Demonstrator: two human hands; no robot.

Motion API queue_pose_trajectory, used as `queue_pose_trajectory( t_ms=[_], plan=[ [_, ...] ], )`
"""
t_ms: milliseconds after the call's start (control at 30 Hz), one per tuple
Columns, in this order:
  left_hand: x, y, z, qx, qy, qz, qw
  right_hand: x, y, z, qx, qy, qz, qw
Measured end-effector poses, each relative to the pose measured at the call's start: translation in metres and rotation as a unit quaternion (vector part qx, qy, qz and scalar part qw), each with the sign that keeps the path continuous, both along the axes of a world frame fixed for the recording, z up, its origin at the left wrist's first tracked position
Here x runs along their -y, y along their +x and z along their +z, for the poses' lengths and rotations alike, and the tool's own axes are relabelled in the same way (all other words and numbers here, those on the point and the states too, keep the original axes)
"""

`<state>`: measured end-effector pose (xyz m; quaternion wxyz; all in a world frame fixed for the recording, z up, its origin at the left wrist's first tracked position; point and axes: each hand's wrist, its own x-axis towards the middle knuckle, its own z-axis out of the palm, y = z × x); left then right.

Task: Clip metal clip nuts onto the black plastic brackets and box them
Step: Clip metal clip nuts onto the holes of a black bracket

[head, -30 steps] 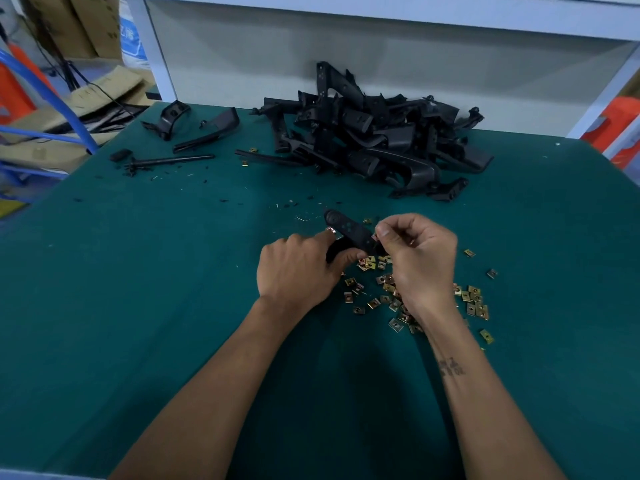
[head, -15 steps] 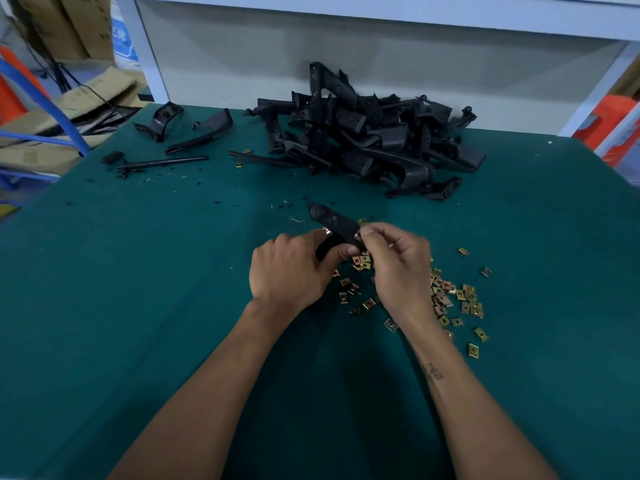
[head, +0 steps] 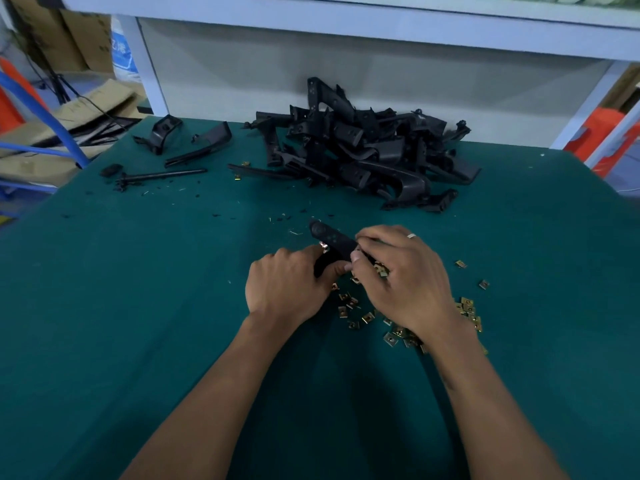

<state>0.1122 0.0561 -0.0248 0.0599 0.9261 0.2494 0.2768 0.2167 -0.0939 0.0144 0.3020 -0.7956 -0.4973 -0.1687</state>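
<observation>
Fingers of the left hand [head: 287, 289] curl round the near end of a black plastic bracket [head: 334, 239], holding it just above the green table mat [head: 138, 306]. At three o'clock of it the right hand [head: 401, 282] pinches the bracket's near-right edge between thumb and forefinger; whether a clip nut sits under those fingertips is hidden. One metal clip nut [head: 324, 247] already shows on the bracket's left edge, beside the left forefinger. The bracket's long axis runs from ten o'clock to four o'clock, its rounded tip pointing away toward ten.

To seat the next nut well, I judge the left hand should brace the bracket steady while the right slides the nut square along the edge until it snaps, not at a tilt.

Loose clip nuts [head: 464, 306] lie scattered at five o'clock under the right wrist. The pile of brackets [head: 367, 154] sits at twelve o'clock, well apart. No box is in view.
</observation>
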Motion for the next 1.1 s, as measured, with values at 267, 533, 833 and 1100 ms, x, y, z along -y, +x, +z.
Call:
queue_pose_trajectory(
  t_ms=[267,533,833,1100],
  plan=[
    [-0.005,0.003,0.001,0.01,-0.075,0.049,0.996,0.013,0.032,-0.023,-0.189,-0.089,-0.053,0.977],
    [-0.007,0.003,0.002,0.023,-0.101,0.057,0.993,-0.003,0.017,-0.026,-0.127,-0.104,-0.076,0.983],
    [-0.004,0.003,0.001,0.012,-0.087,0.056,0.995,-0.013,0.007,-0.029,-0.119,-0.16,-0.095,0.975],
    [-0.002,0.003,0.001,-0.002,-0.051,0.029,0.998,-0.008,0.008,-0.026,-0.134,-0.11,-0.069,0.982]
  ],
)
